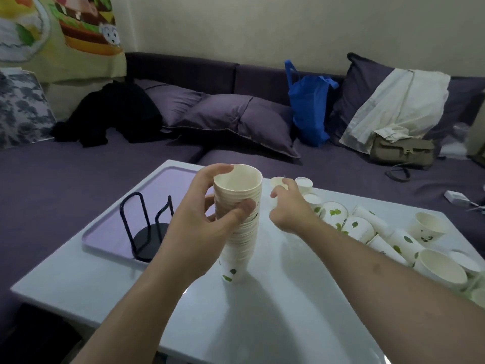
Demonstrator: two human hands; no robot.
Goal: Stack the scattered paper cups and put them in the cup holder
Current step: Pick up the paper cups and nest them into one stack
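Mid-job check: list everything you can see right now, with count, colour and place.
cup stack: one tall, white with green leaves, table centre
loose cups: a dozen or more, white, table right
cup holder: one, black wire, on tray
tray: one, lilac, table left
table: one, white
sofa: one, purple, behind
pillows: several, purple
blue bag: one, on sofa
olive bag: one, sofa right
left hand: grips the stack
right hand: reaching a far cup
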